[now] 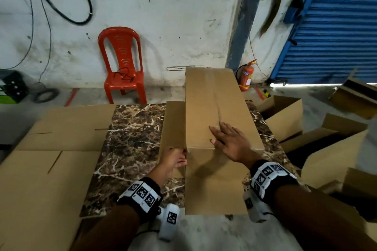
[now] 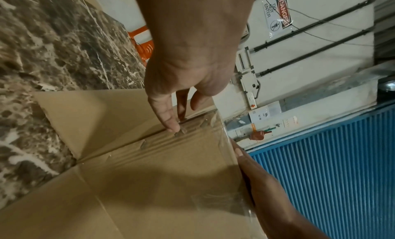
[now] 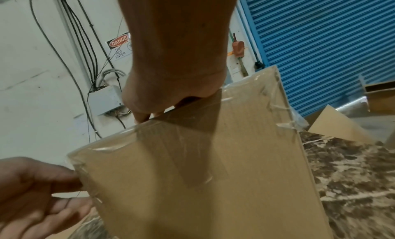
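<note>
The cardboard box point(image 1: 216, 104) is stood on the marble surface point(image 1: 134, 128), and its clear tape point(image 2: 192, 136) is judged to be mid-sealing. Its taped corner is pinched by the left grip point(image 1: 173, 159). The right grip point(image 1: 230, 140) is laid flat, fingers straight, on the top seam. Firm rubbing-down of the tape end is called for next.

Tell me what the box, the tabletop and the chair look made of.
The box: brown cardboard, matt, creased folds; clear glossy tape glints along its seam. The tabletop: looks like polished brown marble with white veins, or a printed imitation. The chair: red moulded plastic, slightly shiny.
</note>
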The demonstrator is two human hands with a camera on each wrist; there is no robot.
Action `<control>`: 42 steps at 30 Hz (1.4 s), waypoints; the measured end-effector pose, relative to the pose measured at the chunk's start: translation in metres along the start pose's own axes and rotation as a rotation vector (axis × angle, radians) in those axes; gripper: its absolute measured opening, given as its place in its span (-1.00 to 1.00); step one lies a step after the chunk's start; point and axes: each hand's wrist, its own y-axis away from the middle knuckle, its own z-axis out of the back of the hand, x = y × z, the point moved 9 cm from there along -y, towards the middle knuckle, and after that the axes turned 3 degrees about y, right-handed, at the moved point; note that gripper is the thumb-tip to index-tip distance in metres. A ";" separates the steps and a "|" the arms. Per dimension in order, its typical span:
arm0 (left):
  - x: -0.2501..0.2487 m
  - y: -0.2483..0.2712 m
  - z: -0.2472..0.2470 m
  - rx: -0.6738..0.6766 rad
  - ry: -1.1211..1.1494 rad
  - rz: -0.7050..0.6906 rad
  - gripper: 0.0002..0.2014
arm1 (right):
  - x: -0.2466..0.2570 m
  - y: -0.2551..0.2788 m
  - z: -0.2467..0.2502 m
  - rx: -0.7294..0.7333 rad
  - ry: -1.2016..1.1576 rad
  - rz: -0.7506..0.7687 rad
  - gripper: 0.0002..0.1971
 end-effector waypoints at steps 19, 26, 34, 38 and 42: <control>-0.046 0.044 0.023 -0.061 -0.007 -0.300 -0.72 | -0.025 0.000 0.009 -0.108 -0.132 0.249 -0.23; -0.111 0.095 -0.018 -0.022 -0.717 -0.710 -0.75 | -0.021 0.005 0.012 -0.203 -0.143 0.347 -0.35; -0.182 0.141 -0.126 0.155 -0.857 -1.110 -0.87 | -0.018 0.008 0.018 -0.280 -0.302 0.392 -0.44; -0.195 0.113 -0.129 -0.108 -1.095 -1.184 -0.83 | -0.024 0.019 0.026 -0.379 -0.517 0.403 -0.71; -0.177 0.079 -0.081 -0.315 -0.812 -1.004 -0.60 | -0.036 0.015 0.024 -0.312 -0.732 0.242 -0.91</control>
